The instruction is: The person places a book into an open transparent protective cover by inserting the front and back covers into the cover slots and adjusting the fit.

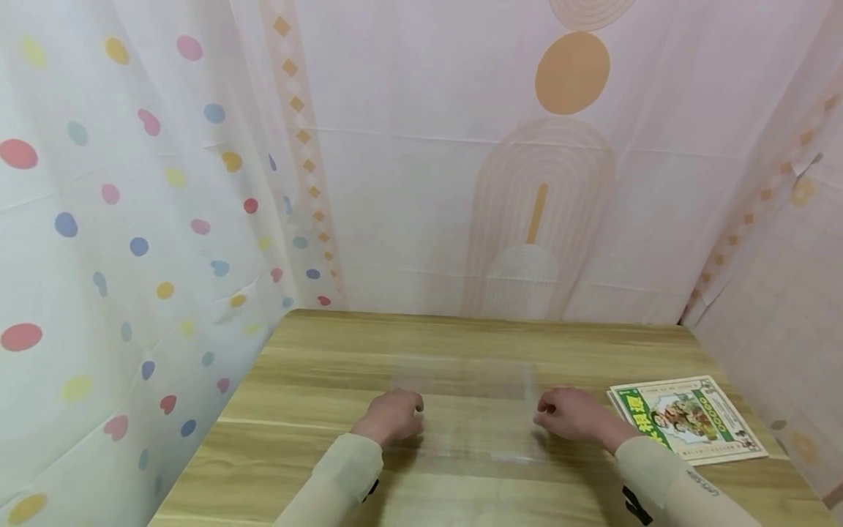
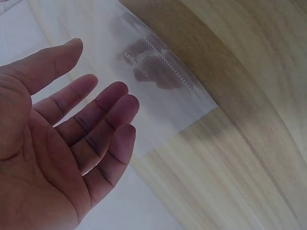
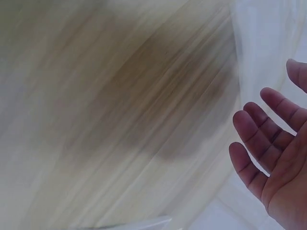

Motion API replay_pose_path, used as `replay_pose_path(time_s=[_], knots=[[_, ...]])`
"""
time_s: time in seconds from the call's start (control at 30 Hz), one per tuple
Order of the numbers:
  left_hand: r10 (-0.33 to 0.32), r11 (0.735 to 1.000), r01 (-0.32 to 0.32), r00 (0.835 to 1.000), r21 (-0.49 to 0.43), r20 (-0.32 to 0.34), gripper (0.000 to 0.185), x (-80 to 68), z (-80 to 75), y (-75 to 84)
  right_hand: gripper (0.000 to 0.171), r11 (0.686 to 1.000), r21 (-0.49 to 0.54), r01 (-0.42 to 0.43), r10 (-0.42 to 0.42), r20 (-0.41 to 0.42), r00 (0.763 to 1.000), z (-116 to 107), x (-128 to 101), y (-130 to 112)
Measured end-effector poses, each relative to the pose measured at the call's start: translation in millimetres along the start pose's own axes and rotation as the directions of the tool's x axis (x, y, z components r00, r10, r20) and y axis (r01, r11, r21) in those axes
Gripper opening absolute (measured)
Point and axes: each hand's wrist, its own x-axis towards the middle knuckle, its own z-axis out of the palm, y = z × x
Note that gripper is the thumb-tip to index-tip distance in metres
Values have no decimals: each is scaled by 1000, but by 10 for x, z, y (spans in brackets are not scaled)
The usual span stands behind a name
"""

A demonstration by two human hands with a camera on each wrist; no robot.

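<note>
Patterned curtains are surrounding a wooden table (image 1: 316,366). Both hands, left (image 1: 394,414) and right (image 1: 571,414), are hovering loose and holding nothing beside a clear bag (image 1: 470,410). Nearby, a book (image 1: 688,419) is lying untouched.

Probably home corner: patterned curtains (image 1: 165,219), wooden table (image 1: 329,351), magazine (image 1: 688,419)

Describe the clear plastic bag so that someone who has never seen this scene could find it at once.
Start at the wooden table in front of the patterned curtains. Near its front edge, between the left hand and the right hand, the clear plastic bag lies flat. Unlike the colourful book to the right, it is see-through and almost invisible against the wood.
</note>
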Motion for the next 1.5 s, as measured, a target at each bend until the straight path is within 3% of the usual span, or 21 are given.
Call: replay_pose_path(time_s=[0.33, 0.73, 0.97, 1.23, 1.5], knots=[[14, 1000, -14, 1000, 6, 5, 24, 14, 23, 9, 25, 997, -67, 49, -48, 17, 999, -152, -107, 170], [9, 1000, -9, 1000, 3, 10, 28, 11, 11, 58, 40, 995, -92, 24, -26, -22, 999, -398, -233, 405], [3, 1000, -3, 1000, 11, 12, 28, 8, 10, 70, 46, 994, -105, 11, -11, -3, 1000, -526, -282, 596], [-9, 1000, 8, 1000, 18, 16, 29, -2, 18, 58, 52, 994, -77, -71, 76, 68, 995, -661, -323, 789], [-3, 1000, 3, 1000, 23, 17, 29, -4, 10, 85, 54, 982, 23, -185, 179, 160, 971, -768, -424, 1040]])
